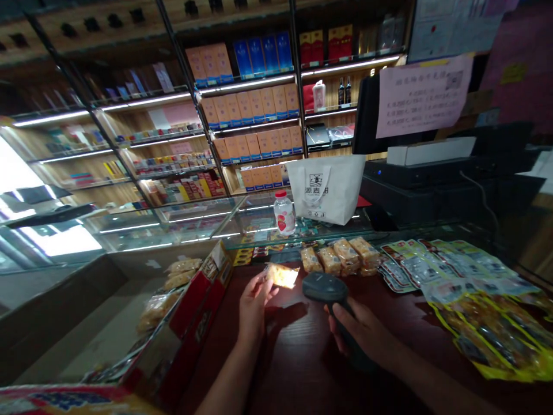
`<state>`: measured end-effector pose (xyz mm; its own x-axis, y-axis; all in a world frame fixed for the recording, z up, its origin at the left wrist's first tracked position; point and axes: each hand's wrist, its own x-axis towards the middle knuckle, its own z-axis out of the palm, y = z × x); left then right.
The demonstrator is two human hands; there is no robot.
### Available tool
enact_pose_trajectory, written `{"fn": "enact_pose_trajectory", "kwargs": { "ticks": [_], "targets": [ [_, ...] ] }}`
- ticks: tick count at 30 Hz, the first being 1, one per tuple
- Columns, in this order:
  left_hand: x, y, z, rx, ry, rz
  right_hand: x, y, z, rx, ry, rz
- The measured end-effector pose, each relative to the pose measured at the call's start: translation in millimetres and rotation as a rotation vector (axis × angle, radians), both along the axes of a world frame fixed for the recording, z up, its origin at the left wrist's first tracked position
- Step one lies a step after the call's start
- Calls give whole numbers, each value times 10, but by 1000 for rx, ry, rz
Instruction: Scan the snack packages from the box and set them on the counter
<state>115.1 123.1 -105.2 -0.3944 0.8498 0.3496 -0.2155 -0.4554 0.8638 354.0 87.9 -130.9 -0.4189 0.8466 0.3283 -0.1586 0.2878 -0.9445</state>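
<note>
Between the thumb and fingers of my left hand (254, 297) is a small wrapped snack cake (283, 275), brightly lit, held above the dark red counter (280, 357). My right hand (358, 328) is wrapped round the handle of a black barcode scanner (325, 287). The scanner's head points left at the cake, a short gap apart from it. Just behind them, several similar wrapped snack cakes (345, 255) stand in a row. At my left is an open cardboard box (185, 317) with more wrapped snacks (158, 308) along its right side.
Flat snack packets (458, 265) and yellow-edged bags (496, 328) cover the counter's right side. A clear bottle with a red cap (284, 213) and a white paper bag (326, 187) stand on the glass case. A monitor (367, 109) is behind right; stocked shelves (254, 106) line the back.
</note>
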Motion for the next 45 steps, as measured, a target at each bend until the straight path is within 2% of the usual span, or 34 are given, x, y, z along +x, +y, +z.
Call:
{"fn": "enact_pose_trajectory", "kwargs": {
  "ticks": [6, 14, 25, 29, 32, 34, 36, 38, 41, 43, 45],
  "targets": [
    [23, 69, -56, -1, -7, -43, 40, -12, -96, 140, -123, -116],
    [46, 74, -76, -50, -24, -25, 40, 21, -169, 116, -161, -186],
    [77, 83, -81, -61, 29, -39, 83, 21, -164, 179, -170, -220],
    [92, 39, -62, -31, 66, 6, 81, 38, -213, 105, -155, -201],
    [84, -103, 14, 76, 179, 116, 73, 39, -260, 13, -118, -201],
    [53, -280, 134, 158, 232, 214, 71, 53, -296, -56, -102, -197],
    [-29, -510, 340, 212, 244, 312, 73, 81, -335, -136, -84, -192],
    [-206, -746, 643, 270, 249, 416, 78, 120, -377, -188, -53, -172],
    [-709, -975, 1198, 358, 285, 567, 81, 176, -425, -214, -2, -129],
    [-1149, -988, 1514, 301, 271, 598, 72, 193, -434, -225, 21, -114],
    [-1562, -903, 1693, 78, 204, 533, 54, 187, -420, -217, 37, -104]
  ]
}}
